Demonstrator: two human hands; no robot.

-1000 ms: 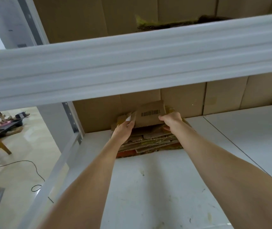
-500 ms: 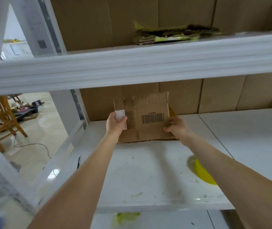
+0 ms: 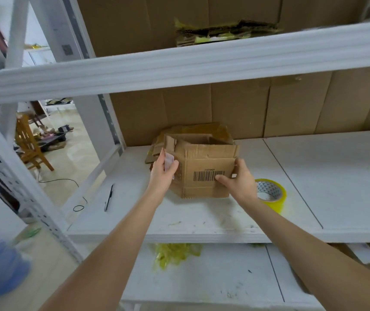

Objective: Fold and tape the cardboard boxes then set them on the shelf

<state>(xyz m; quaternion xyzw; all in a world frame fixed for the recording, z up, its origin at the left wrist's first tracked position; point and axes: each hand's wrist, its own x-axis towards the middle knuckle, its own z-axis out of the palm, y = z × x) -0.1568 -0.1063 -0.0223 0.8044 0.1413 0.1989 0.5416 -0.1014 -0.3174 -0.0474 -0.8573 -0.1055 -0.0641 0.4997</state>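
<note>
Nearest, yellow scraps [image 3: 175, 254] lie on the lower board. Above them, on the middle shelf [image 3: 202, 221], both hands hold the cardboard box [image 3: 206, 167], which stands squared up with its top open. The left hand [image 3: 163, 173] wraps its fingers round the left wall, a white slip [image 3: 169, 161] under the thumb. The right hand [image 3: 240, 182] grips the right front corner, its thumb across the barcode.

The box looks empty, light and worn. Its panels are probably stiff but its creases loose, so it would likely skew if squeezed. Holding opposite upright edges seems safest.

A pen [image 3: 108, 197] lies to the left and a tape roll [image 3: 271, 194] just right of the right hand. Flat cardboard [image 3: 157, 147] lies behind the box.
</note>
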